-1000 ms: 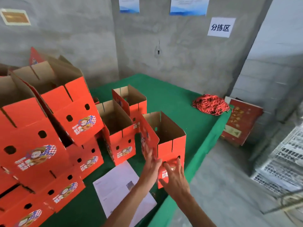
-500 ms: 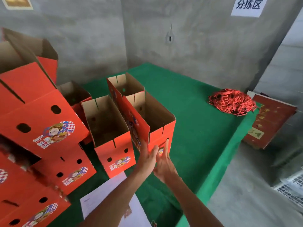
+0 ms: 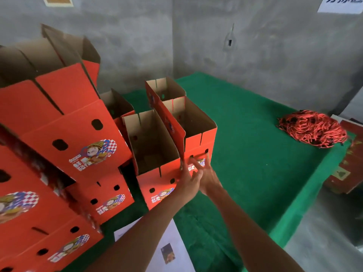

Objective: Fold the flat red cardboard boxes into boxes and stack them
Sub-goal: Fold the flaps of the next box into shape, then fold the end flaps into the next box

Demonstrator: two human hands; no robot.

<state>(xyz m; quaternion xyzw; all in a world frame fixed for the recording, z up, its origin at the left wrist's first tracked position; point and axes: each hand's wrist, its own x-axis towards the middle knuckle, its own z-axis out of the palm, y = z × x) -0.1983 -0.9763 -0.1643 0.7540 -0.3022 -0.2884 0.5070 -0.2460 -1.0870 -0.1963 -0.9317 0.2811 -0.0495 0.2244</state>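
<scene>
Both hands, left hand (image 3: 189, 180) and right hand (image 3: 206, 176), press with straight fingers on the open red box (image 3: 198, 142) near the desk (image 3: 255, 154) middle

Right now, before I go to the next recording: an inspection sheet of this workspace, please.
Surface: table under green cloth.
Job's things: open-topped red boxes; the folded box stands beside a neighbour box; stacked boxes lean at the left.
Clutter: printed paper sheet at the near edge; heap of red cords at the right.
Hands: left hand and right hand press straight fingers against the folded box's front.
Cables: nothing seen.
Surroundings: concrete wall; flat red cartons beside the table.
</scene>
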